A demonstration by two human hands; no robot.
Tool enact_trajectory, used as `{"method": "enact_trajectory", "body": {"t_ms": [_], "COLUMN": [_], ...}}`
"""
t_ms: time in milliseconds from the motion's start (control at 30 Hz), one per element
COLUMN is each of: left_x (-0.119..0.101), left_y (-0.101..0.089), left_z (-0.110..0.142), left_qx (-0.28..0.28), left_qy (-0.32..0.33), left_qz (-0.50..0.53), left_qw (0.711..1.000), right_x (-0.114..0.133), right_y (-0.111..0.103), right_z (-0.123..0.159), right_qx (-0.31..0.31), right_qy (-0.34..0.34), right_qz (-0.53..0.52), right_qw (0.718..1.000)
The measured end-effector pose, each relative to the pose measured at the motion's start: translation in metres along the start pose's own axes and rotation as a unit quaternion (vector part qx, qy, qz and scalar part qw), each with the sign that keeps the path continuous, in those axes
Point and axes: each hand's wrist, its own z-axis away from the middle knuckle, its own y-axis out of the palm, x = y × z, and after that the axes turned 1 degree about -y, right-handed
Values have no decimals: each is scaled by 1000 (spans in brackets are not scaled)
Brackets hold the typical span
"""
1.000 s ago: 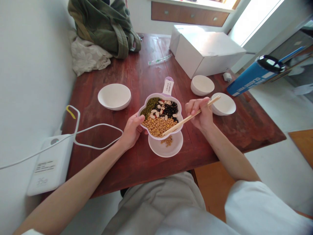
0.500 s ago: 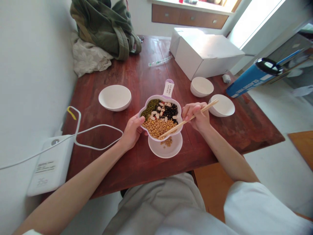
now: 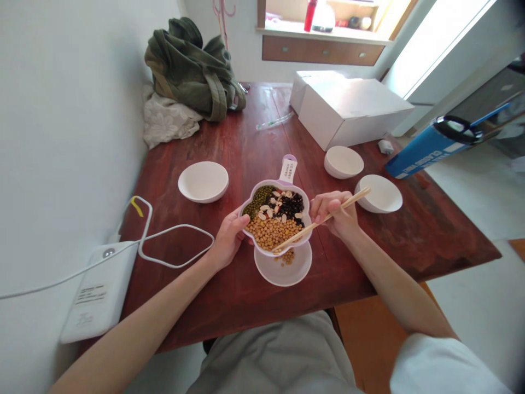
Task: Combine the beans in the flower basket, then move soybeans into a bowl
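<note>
My left hand [image 3: 229, 239] grips the left rim of a lilac flower-shaped bowl [image 3: 304, 236] filled with yellow, green and black beans plus pale seeds. The bowl is held tilted over a small white dish [image 3: 283, 271] that has a few yellow beans in it. My right hand [image 3: 334, 212] is closed on a pair of wooden chopsticks [image 3: 320, 223]. Their tips rest on the yellow beans at the bowl's near edge.
On the red-brown wooden table [image 3: 229, 137], three empty white bowls stand: one left [image 3: 203, 181], two right [image 3: 343, 161] [image 3: 379, 193]. A white box [image 3: 348, 109] and green bag [image 3: 192, 68] lie at the back. A white device [image 3: 98, 293] with cable sits at left.
The view has tilted up, so everything sits lower in the frame. Both hands keep their grip and the chopstick tips stay at the yellow beans.
</note>
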Motion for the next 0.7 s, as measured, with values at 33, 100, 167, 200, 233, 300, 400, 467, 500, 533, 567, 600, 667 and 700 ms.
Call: {"method": "enact_trajectory", "body": {"t_ms": [33, 100, 167, 200, 233, 300, 400, 467, 500, 533, 567, 600, 667, 700], "left_x": [0, 1, 2, 2, 2, 2, 1, 0, 0, 0, 0, 0, 1, 1], "left_y": [0, -1, -2, -2, -2, -2, -1, 0, 0, 0, 0, 0, 0, 0], "left_z": [0, 0, 0, 0, 0, 0, 1, 0, 0, 0, 0, -1, -1, -2], "left_qx": [1, 4, 4, 2, 0, -5, -8, -3, -1, -1, -2, -3, -8, -10], "left_qy": [1, 1, 1, 2, 4, 5, 4, 3, 3, 4, 4, 5, 5, 5], "left_qz": [1, 3, 0, -4, -7, -10, -10, -10, -10, -10, -9, -7, -2, -1], "left_qw": [1000, 1000, 1000, 1000, 1000, 1000, 1000, 1000, 1000, 1000, 1000, 1000, 1000, 1000], "right_x": [0, 0, 0, 0, 0, -1, -1, -1, 0, 0, 0, 0, 0, 1], "right_y": [0, 1, 3, 5, 6, 7, 7, 6, 6, 6, 6, 6, 6, 6], "right_z": [0, 1, 0, 0, 0, -2, -3, -3, -3, -2, -2, -2, -2, -2], "right_qx": [0, -5, -14, -20, -28, -46, -58, -48, -40, -31, -25, -26, -49, -67], "right_qy": [1, 1, 5, 8, 11, 19, 23, 26, 25, 23, 19, 15, 6, 2], "right_qz": [1, -1, -8, -12, -17, -27, -29, -22, -19, -17, -15, -15, -7, 1], "right_qw": [1000, 1000, 1000, 1000, 999, 998, 998, 998, 999, 999, 999, 999, 999, 998]}}
